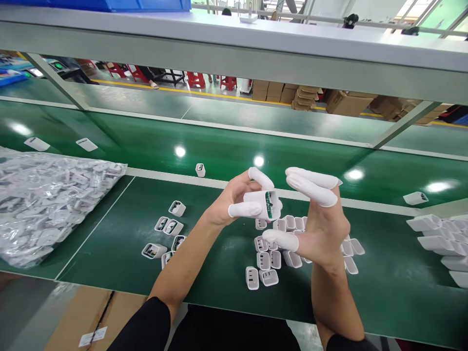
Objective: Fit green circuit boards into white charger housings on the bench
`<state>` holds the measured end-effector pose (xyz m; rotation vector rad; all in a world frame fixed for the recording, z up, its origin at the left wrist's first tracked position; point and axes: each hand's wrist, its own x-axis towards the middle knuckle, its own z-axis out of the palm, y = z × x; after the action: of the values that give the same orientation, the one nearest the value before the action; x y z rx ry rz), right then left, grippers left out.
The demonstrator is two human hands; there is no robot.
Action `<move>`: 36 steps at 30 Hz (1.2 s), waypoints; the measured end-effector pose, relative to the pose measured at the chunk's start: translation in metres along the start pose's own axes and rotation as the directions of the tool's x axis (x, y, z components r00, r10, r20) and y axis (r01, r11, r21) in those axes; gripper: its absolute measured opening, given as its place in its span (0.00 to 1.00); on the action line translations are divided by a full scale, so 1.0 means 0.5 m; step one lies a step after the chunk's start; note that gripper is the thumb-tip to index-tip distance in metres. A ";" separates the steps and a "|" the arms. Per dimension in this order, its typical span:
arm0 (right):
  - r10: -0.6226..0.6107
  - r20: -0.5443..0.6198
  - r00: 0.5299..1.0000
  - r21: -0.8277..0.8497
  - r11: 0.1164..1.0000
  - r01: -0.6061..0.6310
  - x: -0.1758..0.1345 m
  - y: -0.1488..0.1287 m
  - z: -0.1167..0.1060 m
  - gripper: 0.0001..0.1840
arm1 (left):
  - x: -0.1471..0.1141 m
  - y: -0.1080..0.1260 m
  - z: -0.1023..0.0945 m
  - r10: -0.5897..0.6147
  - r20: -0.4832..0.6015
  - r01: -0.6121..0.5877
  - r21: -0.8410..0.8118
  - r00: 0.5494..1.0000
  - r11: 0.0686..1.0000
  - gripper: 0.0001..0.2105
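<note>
My left hand (pixel 237 200), with white finger cots on its fingers, grips a white charger housing (pixel 258 199) above the bench. A green circuit board (pixel 269 204) shows in the housing's end, which faces right. Just to the right, my right hand (pixel 314 214) is open, thumb and fingers spread apart, also in finger cots, with nothing between them. Below it stand several empty white housings (pixel 263 261), partly hidden by the hand. Left of my left forearm are several housings with parts inside (pixel 173 227).
A clear plastic bag of small white parts (pixel 54 195) lies at the left. More white housings (pixel 438 239) are grouped at the right edge. Single housings (pixel 200 169) sit along the back strip. A shelf (pixel 234 53) with a blue bin (pixel 109 4) spans above the bench.
</note>
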<state>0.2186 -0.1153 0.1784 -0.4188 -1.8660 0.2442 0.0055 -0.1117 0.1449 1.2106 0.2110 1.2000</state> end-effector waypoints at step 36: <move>0.470 0.100 0.877 0.500 0.738 -0.453 0.000 0.074 0.031 0.30 | -0.011 0.012 0.041 0.175 -0.271 -0.001 0.539 0.946 0.842 0.21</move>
<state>0.2103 -0.0812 0.1596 -0.5036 -1.5524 1.0463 0.0137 -0.1292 0.1560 1.5145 0.7783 1.4691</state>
